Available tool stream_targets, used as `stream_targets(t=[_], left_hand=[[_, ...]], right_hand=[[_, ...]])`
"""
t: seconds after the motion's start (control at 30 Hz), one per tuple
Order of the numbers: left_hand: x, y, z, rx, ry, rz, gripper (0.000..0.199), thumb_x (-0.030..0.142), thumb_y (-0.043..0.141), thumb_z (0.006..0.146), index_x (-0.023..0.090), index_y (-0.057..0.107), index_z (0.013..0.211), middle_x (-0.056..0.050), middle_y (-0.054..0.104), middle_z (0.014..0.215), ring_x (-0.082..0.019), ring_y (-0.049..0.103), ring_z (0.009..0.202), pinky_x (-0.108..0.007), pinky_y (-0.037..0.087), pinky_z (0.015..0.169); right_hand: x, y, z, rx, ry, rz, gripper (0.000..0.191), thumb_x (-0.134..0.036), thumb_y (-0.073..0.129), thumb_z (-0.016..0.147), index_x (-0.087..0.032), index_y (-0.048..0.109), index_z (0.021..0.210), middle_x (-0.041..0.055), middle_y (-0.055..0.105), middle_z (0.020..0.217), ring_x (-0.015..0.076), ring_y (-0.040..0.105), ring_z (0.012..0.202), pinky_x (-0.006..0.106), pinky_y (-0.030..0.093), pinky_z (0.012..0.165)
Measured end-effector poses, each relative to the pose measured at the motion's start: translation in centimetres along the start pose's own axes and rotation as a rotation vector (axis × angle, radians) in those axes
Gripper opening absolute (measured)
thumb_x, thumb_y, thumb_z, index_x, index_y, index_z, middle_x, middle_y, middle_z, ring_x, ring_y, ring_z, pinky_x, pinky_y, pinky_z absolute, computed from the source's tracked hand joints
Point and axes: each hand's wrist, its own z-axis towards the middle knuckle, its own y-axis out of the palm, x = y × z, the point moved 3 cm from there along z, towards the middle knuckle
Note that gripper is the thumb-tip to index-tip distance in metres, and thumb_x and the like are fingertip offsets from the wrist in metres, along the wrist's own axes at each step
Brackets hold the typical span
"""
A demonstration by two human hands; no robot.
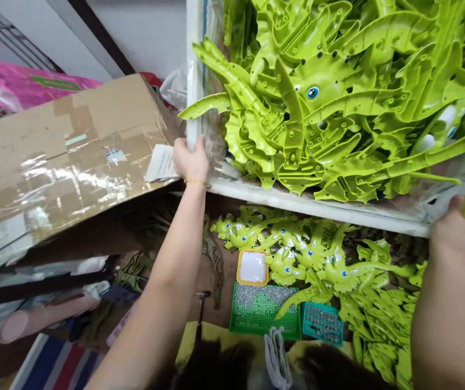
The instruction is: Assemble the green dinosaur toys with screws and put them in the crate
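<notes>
A big heap of lime-green moulded plastic toy parts [330, 92], some with round blue eyes, fills a white-framed container lined with clear plastic. My left hand [191, 160] grips the frame's white upright [194, 70], with a gold bracelet on its wrist. My right hand [458, 230] is at the far right, holding the frame's lower corner, just beneath the green pieces. Its fingers are partly hidden. The white bottom rail [309, 203] runs between my hands.
Below the rail lie more green parts [305, 257], a yellow-rimmed tray [252, 267], a green basket of small beads [260, 311], a teal tray [322, 323] and a small hammer [200, 309]. A taped cardboard sheet [70, 162] leans at left, with a pink bag [29, 84] behind it.
</notes>
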Motion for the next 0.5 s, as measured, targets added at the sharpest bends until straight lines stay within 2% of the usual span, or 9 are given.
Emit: stream_targets(t=[0.2, 0.37, 0.5], left_hand=[[-2.7, 0.5, -1.7, 0.029, -0.031, -0.088, 0.026, 0.045, 0.056, 0.079, 0.023, 0.043, 0.082, -0.006, 0.060, 0.091, -0.026, 0.060, 0.095, -0.043, 0.046, 0.089], [-4.4, 0.7, -3.4, 0.074, -0.055, -0.153, 0.025, 0.045, 0.057, 0.073, 0.024, 0.044, 0.080, -0.007, 0.061, 0.087, -0.029, 0.060, 0.092, -0.046, 0.046, 0.087], [-4.5, 1.5, -4.7, 0.096, -0.122, -0.195, 0.026, 0.046, 0.056, 0.072, 0.025, 0.043, 0.079, -0.008, 0.062, 0.087, -0.029, 0.060, 0.093, -0.044, 0.046, 0.085]], right_hand=[[2.0, 1.0, -2.0, 0.090, 0.015, 0.038, 0.028, -0.035, 0.063, 0.063, -0.025, 0.057, 0.088, 0.0149, 0.070, 0.095, 0.0316, 0.067, 0.085, 0.043, 0.052, 0.077], [3.5, 1.0, -3.6, 0.029, 0.095, -0.003, 0.023, -0.036, 0.056, 0.066, -0.027, 0.043, 0.082, 0.0098, 0.064, 0.088, 0.0288, 0.063, 0.082, 0.042, 0.051, 0.079], [3.2, 1.7, -4.6, 0.010, 0.113, 0.018, 0.025, -0.040, 0.054, 0.069, -0.026, 0.038, 0.081, 0.0092, 0.061, 0.082, 0.0260, 0.061, 0.077, 0.037, 0.052, 0.076]])
